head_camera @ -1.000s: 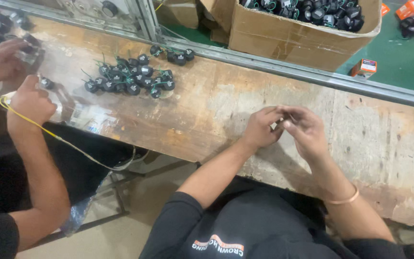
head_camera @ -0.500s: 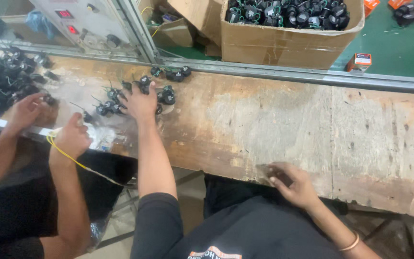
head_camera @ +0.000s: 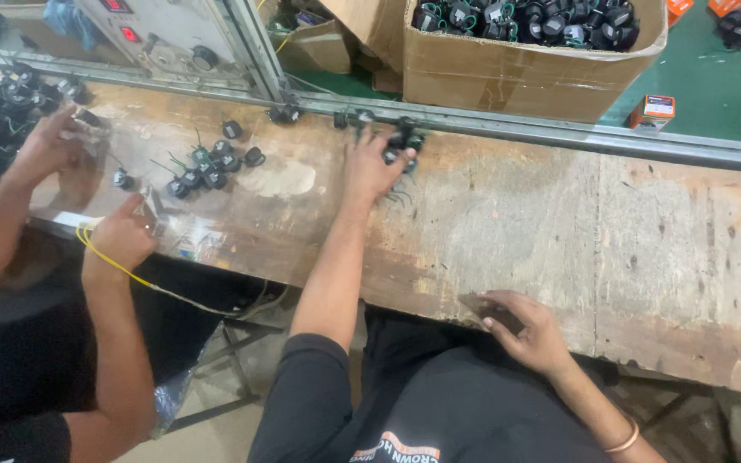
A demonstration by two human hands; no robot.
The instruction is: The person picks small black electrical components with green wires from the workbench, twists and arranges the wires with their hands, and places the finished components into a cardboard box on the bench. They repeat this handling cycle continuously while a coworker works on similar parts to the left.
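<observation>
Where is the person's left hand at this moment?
In the head view, the left hand is stretched to the far edge of the wooden bench, its fingers on small black parts beside the metal rail.

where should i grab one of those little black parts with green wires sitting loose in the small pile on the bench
Grip the round black body of a small black part, not its thin green leads, which look likely to bend. Come from above with fingertips on opposite sides: the parts lie flat on the wooden bench, crowded together, so pick one at the pile's edge.

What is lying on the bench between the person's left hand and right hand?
Only bare, worn wooden bench top lies between the left hand and the right hand, as the head view shows.
</observation>
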